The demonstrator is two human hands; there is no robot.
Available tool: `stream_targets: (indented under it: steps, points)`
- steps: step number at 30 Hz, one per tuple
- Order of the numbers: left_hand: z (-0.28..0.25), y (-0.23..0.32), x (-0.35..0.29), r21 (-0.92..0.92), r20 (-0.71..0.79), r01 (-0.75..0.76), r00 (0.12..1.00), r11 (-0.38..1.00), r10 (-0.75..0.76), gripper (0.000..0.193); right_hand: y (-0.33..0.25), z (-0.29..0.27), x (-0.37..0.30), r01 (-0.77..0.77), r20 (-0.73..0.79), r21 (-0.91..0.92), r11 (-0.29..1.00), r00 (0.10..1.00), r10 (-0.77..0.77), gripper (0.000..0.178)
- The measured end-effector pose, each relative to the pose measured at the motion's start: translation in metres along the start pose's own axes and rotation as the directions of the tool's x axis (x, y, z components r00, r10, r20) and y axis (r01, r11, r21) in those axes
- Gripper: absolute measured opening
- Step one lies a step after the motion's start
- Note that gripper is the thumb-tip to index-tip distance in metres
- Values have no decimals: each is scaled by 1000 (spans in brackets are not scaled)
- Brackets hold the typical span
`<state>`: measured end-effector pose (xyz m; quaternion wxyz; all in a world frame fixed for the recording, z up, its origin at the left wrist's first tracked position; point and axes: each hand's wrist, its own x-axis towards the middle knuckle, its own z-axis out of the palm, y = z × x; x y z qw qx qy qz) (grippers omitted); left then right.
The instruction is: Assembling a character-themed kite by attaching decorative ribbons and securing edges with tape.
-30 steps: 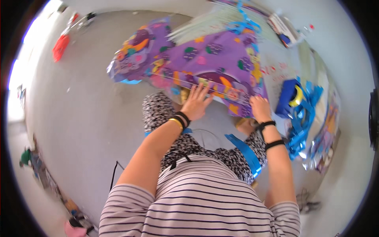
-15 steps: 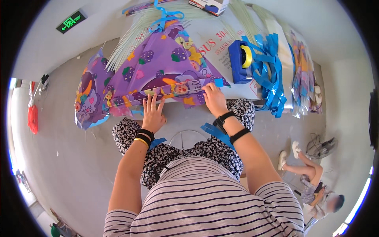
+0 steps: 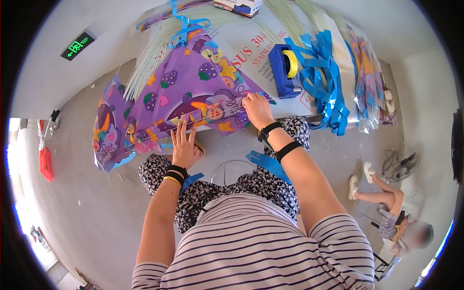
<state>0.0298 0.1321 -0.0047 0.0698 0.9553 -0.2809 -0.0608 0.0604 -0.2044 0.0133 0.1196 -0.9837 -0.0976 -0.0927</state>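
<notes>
A purple kite sail point(image 3: 186, 87), printed with berries, stars and cartoon animals, lies on the table before me. A thin pale rod point(image 3: 197, 119) runs across its near part. My left hand point(image 3: 185, 152) rests at the near edge, fingers apart and tips on the sail. Near the sail's right corner, my right hand point(image 3: 257, 110) has its fingers bent and pressed together on the kite's edge and rod end. A bit of blue shows by those fingertips, mostly covered. Blue ribbon point(image 3: 186, 28) lies across the sail's far tip.
Right of the kite stand a blue dispenser point(image 3: 280, 72) with yellow tape and a heap of blue strips point(image 3: 325, 79). Bundles of pale rods point(image 3: 145, 67) and wrapped colourful packs point(image 3: 365, 72) lie on the table. A person point(image 3: 394, 217) sits near a fan point(image 3: 400, 166) at right.
The view has shifted slightly. My right fingers now cover most of the blue piece that stood out at the kite's right corner. My left hand remains spread at the near edge.
</notes>
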Motion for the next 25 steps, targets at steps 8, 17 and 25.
stream_targets:
  steps: [8,17,25]
  points:
    - [-10,5,1,-19,9,-5,1000,1000,5,85,9,11,-3,-78,42,92,993,996,74,4]
    - [3,-7,-4,-85,-30,43,998,995,-46,92,-3,-10,-5,-145,-56,366,919,983,178,13]
    - [5,-4,4,-110,-58,46,997,993,-52,93,103,-100,-30,-542,-152,505,672,710,687,12]
